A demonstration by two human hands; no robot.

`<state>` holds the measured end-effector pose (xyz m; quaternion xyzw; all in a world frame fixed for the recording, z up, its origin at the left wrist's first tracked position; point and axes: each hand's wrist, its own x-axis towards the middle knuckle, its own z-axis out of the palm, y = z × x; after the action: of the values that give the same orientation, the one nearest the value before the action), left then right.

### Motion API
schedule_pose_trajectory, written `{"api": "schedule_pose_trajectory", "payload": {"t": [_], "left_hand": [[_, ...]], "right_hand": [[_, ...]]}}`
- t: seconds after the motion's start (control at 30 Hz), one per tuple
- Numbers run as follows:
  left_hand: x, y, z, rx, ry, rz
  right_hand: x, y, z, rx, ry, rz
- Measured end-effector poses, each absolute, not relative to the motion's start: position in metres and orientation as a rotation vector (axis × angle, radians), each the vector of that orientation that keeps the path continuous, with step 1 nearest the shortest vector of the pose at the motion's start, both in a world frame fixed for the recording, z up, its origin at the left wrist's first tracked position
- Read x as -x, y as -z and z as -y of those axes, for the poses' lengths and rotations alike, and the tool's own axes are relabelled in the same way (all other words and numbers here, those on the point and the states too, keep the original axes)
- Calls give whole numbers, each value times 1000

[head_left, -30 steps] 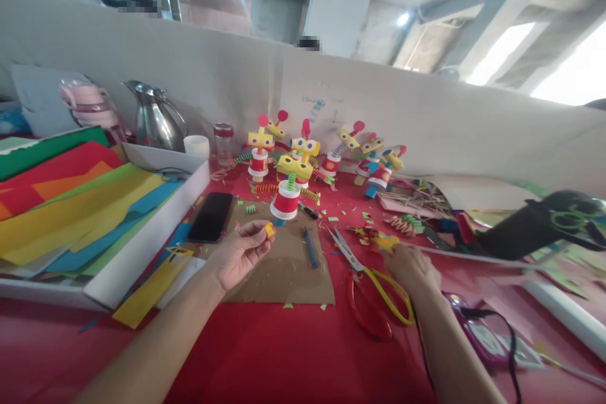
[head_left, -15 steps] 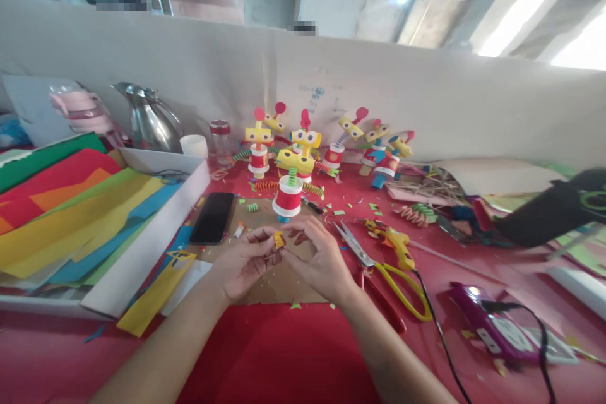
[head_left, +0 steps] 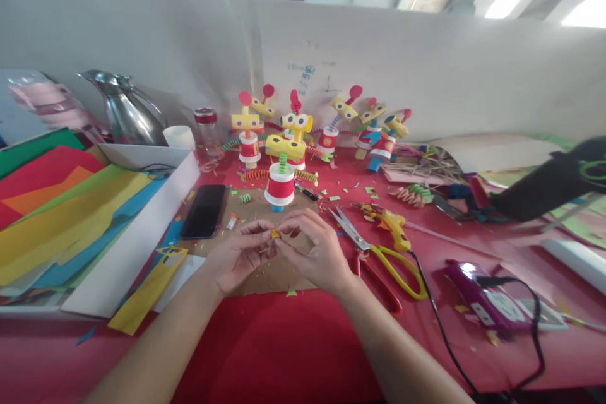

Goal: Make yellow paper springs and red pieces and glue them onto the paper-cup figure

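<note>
My left hand (head_left: 241, 251) pinches a small piece of pleated yellow paper (head_left: 275, 235) between thumb and fingertips. On its other side, the thumb and index finger of my right hand (head_left: 313, 249) close on the same piece, covering much of it. Both hands are above a brown cardboard mat (head_left: 288, 274). Just beyond them stands a paper-cup figure (head_left: 280, 184) with a yellow tube head, a green spring neck and coiled paper arms. A small green paper coil (head_left: 245, 199) lies on the mat to the left.
Yellow-handled scissors (head_left: 374, 252), red-handled pliers (head_left: 381, 284) and a yellow glue gun (head_left: 395, 227) with a cord lie at right. A phone (head_left: 203, 211) and a white box (head_left: 137, 233) of coloured paper are at left. Several similar figures (head_left: 249, 145) stand behind.
My right thumb and index finger have closed in on the yellow paper, which shows less between the hands. The camera has tilted down slightly, shifting the whole scene upward and left.
</note>
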<state>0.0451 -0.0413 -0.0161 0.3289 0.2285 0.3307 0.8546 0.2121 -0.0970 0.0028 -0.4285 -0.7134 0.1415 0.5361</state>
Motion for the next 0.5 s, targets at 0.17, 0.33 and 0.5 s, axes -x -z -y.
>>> {"api": "schedule_pose_trajectory", "payload": {"t": [0.17, 0.33, 0.5], "left_hand": [[-46, 14, 42, -687, -697, -498], [-47, 13, 42, -727, -704, -493], [-47, 10, 44, -760, -706, -490]], "right_hand": [[-214, 0, 97, 1019, -289, 1692], [-215, 2, 97, 1002, -222, 1729], [-213, 4, 96, 981, -187, 1714]]}}
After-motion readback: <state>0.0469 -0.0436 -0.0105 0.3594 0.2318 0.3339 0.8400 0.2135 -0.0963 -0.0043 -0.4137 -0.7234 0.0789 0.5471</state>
